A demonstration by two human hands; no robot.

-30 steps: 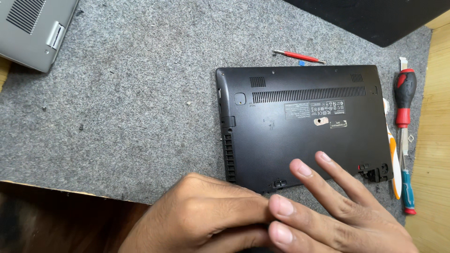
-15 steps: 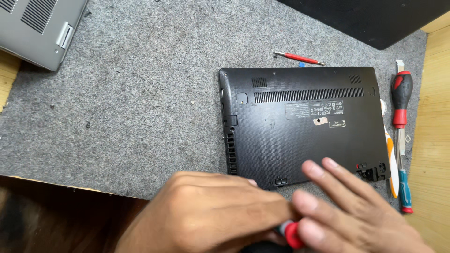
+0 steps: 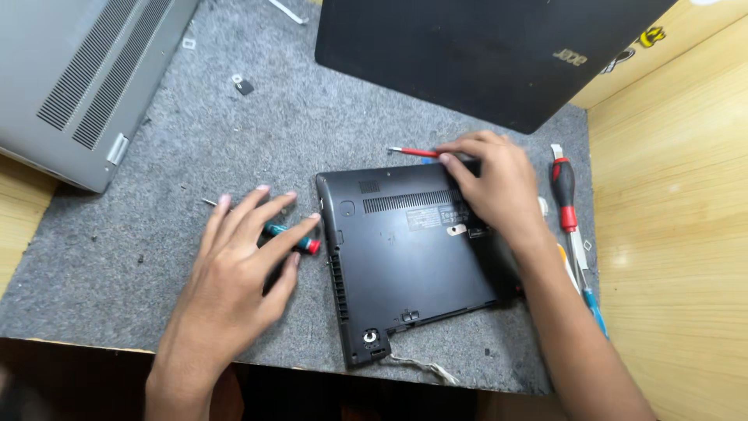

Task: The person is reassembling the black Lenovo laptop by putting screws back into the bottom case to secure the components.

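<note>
Head view: left hand (image 3: pixel 238 261) lies open over a screwdriver (image 3: pixel 292 236); right hand (image 3: pixel 491 187) presses flat on the black laptop (image 3: pixel 405 265).

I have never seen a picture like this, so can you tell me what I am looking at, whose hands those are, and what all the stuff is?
The camera sits on a person's head and looks down, so the two hands are that person's own. They work on a grey felt mat laid on a wooden table. In the middle lies a small black laptop, turned upside down so you see its underside and air slots. The right hand rests on its far edge, beside a thin red screwdriver. The left hand lies flat over a small screwdriver with a teal handle and red end, fingers spread, not gripping it. A bigger red and black screwdriver lies at the right. A grey laptop and another black laptop sit farther back.
</note>
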